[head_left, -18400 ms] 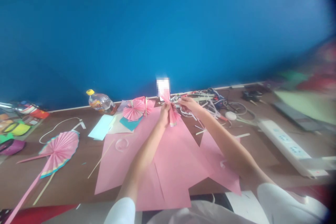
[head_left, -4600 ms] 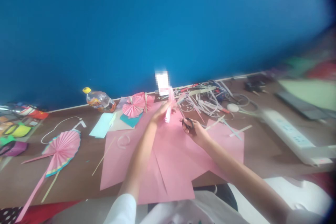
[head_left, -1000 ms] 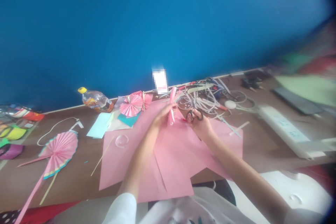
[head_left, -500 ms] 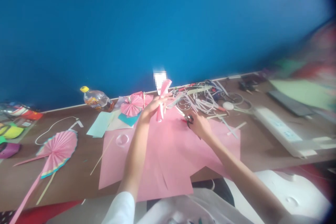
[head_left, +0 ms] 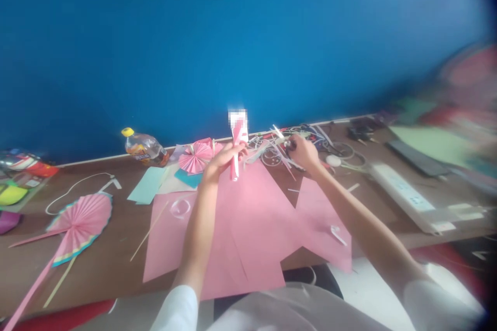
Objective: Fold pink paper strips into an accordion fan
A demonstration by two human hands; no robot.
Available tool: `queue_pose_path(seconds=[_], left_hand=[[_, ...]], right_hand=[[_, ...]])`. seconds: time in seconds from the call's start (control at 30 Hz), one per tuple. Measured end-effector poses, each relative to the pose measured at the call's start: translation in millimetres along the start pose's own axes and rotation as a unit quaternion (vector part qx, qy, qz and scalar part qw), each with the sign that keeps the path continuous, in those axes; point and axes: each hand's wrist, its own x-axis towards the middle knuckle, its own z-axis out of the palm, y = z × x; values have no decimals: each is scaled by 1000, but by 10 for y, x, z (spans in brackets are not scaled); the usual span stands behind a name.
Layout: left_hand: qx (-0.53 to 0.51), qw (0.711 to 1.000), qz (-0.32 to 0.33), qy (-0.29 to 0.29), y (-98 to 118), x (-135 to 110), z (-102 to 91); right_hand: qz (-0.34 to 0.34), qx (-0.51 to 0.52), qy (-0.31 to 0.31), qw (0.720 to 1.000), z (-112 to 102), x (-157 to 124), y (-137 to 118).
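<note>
My left hand [head_left: 228, 158] is closed round a narrow, folded strip of pink paper [head_left: 235, 163], held upright above the pink sheets. Near the back of the table, my right hand [head_left: 305, 152] is closed over the dark handle of the scissors [head_left: 289, 146], which are small and partly hidden by the fingers. It hovers at the tangle of white cables and paper strips [head_left: 272, 156]. Large pink paper sheets [head_left: 252, 217] lie beneath both arms. A pale, blurred-out card [head_left: 243, 135] stands behind the folded strip.
A pleated pink fan [head_left: 83, 222] with a blue edge lies at left. Pink rosettes [head_left: 196, 156], light green paper [head_left: 146, 185] and a bottle with a yellow cap [head_left: 144, 149] sit further back. At right are a white power strip [head_left: 404, 194] and a dark flat device [head_left: 417, 158].
My right hand has moved up and away, from over the pink sheets to the cable tangle, taking the scissors along. The pink strip in my left hand now stands more upright.
</note>
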Motion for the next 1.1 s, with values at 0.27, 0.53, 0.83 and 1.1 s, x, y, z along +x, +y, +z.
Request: queue_pose_path(seconds=[0.27,0.53,0.83,1.1], left_hand=[[-62,998,-29,-4,-106,45,-20],[-55,998,-26,-15,-138,104,-8],[-158,986,-25,-36,-179,53,78],[-209,973,-50,-81,-402,198,117]], right_hand=[[-43,-15,52,998,-61,305,91],[-4,-33,-49,998,333,125,232],[-80,-169,-69,980,233,251,390],[-178,-141,-149,962,241,314,419]])
